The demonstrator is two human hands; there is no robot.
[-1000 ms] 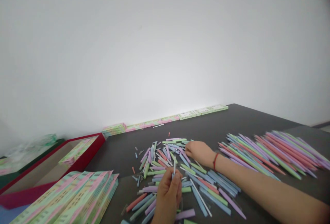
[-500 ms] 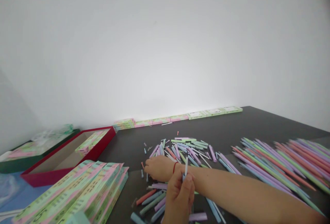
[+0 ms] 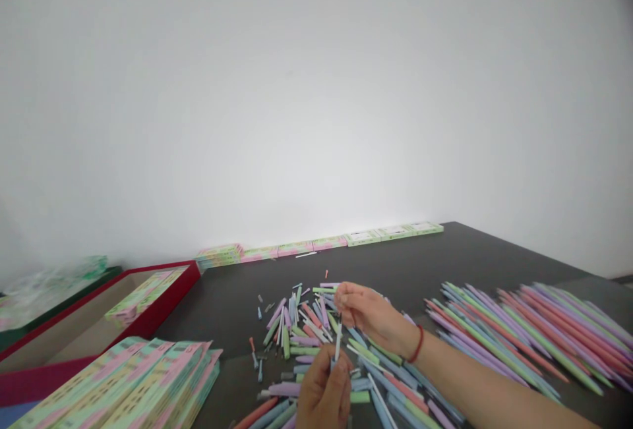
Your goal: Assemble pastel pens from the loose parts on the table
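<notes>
My left hand [image 3: 322, 389] is closed on a thin white pen refill [image 3: 339, 342] that stands upright; a bit of blue shows at its base between finger and thumb, but the rest is hidden in the hand. Just above and to the right, my right hand [image 3: 374, 315], with a red string at the wrist, has thumb and fingers pinched together. Whatever is in that pinch is too small to make out. Beneath both hands spreads a loose pile of pastel pen parts [image 3: 301, 351], with short barrels, white refills and small tips.
Longer pointed pens [image 3: 524, 330] lie in rows at right. At front left are stacked printed boxes [image 3: 113, 383], beside an open red box [image 3: 190, 279] with more printed packs in it. Flat packs [image 3: 297, 248] line the wall along the black table's [image 3: 395, 259] back edge.
My right hand went left across the pile to the small tips, then came back right, above my left hand. My left hand keeps holding the refill upright. The view has shifted too.
</notes>
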